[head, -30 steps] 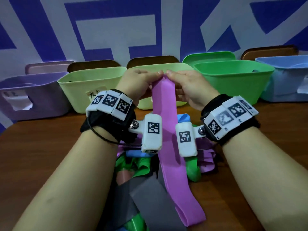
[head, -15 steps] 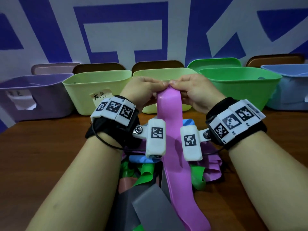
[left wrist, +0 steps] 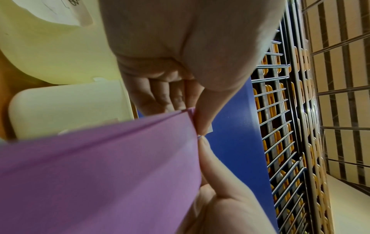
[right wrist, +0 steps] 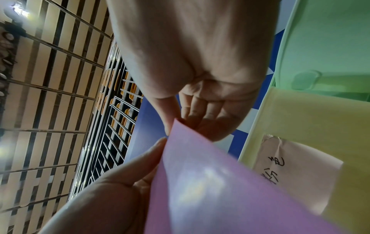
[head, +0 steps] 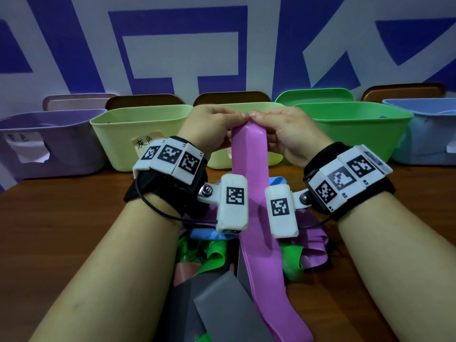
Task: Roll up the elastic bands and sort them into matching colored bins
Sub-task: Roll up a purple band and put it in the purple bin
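Note:
A long purple elastic band hangs from both hands, raised in front of the bins. My left hand pinches the left corner of its top end, and my right hand pinches the right corner, thumbs meeting at the middle. The left wrist view shows the purple band flat, held between thumb and fingers. In the right wrist view the purple band rises to the pinching thumb and fingers. Its lower end lies on a pile of bands in green, blue, grey and purple.
A row of bins stands along the back of the wooden table: a purple bin, two yellow-green bins, a green bin and a blue bin. Lids lean behind them against the blue-and-white wall.
Both hands have stayed pinched on the purple band's top end. They sit slightly lower in the view, and the camera has tilted up a little.

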{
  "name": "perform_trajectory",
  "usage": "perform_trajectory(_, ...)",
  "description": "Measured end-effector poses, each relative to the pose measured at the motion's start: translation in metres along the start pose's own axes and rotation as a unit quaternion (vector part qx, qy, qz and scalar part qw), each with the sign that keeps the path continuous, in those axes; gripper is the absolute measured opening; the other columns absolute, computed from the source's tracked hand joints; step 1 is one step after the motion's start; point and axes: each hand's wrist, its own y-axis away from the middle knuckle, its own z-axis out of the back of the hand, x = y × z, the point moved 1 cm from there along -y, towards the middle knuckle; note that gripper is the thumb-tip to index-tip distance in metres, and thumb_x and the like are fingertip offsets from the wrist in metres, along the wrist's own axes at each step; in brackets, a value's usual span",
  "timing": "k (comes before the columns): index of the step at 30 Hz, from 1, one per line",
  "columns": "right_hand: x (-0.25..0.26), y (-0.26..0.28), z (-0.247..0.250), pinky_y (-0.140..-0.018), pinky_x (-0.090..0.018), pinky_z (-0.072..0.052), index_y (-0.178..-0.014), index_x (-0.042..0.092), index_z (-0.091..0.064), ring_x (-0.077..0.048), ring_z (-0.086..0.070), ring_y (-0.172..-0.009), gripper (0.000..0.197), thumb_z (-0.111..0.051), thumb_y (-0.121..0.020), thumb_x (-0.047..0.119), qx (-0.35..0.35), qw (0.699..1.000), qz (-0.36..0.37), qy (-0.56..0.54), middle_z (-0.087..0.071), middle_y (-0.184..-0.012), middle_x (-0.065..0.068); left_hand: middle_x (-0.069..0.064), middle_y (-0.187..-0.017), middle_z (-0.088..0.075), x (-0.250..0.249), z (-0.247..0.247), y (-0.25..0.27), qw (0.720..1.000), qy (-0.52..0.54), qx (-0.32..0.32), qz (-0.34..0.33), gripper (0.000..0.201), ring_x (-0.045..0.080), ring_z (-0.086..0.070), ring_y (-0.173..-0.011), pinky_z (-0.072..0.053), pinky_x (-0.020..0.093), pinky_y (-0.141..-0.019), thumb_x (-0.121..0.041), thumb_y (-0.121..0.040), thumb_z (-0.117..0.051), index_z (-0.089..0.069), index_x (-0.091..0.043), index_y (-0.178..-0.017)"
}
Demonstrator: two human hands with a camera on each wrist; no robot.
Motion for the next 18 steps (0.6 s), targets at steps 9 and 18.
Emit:
perform_trajectory(9,0.0037,0.0023,-0.0009,-0.051,-0.017,-0.049,-0.071,0.012,-0.061,-0.009,-0.059,-0.053,0.022,-0.057,-0.093,0.007,-0.001,1.0,0.002,-0.026,-0.062,-0.065,-0.003,0.01,-0.086,-0.069,-0.0028,-0.0004,0.0022,1.0,0.004,-0.013,0.001,0.005,0.016,-0.064,-0.074,-0.054,0.019,-0.061,-0.005,-0.087,-0.067,-0.07,-0.008,-0.086)
perform_trajectory(18,0.0044,0.0012,-0.0002,-0.06,-0.021,-0.048,-0.082,0.01,-0.064,-0.015,-0.056,-0.066,0.013,-0.057,-0.091,0.004,-0.005,0.999,-0.012,-0.036,-0.062,-0.08,-0.009,0.007,-0.08,-0.067,-0.0039,-0.0031,0.003,0.999,0.03,-0.021,-0.004,0.011,0.012,-0.063,-0.066,-0.052,0.017,-0.057,0.002,-0.083,-0.066,-0.07,-0.008,-0.085)
